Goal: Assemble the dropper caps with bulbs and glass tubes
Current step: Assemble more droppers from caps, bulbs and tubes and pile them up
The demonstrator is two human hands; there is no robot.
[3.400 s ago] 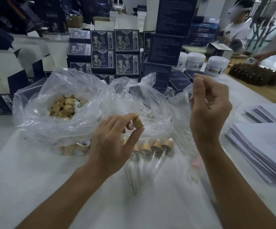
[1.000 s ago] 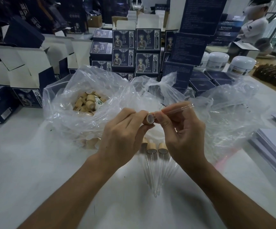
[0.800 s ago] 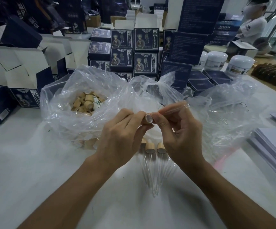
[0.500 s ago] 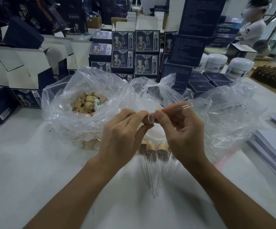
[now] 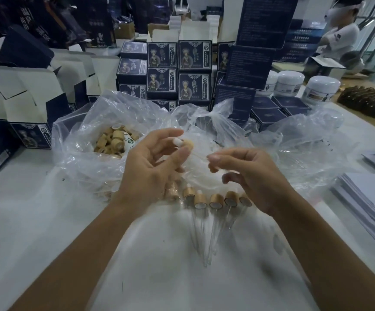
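Glass, thin and brittle — I judge the tube (image 5: 198, 155) wants a light pinch near the bamboo cap (image 5: 187, 144), which my left hand (image 5: 152, 169) holds. My right hand (image 5: 247, 173) curls loosely at the tube's end; grip unclear. Finished droppers (image 5: 215, 202) lie just below — bags (image 5: 105, 140) crowd behind.

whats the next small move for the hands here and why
Probably lay the dropper in the row of finished droppers on the table. The left hand pinches its cap, bulb showing, with the glass tube apparently seated; the right hand looks open.
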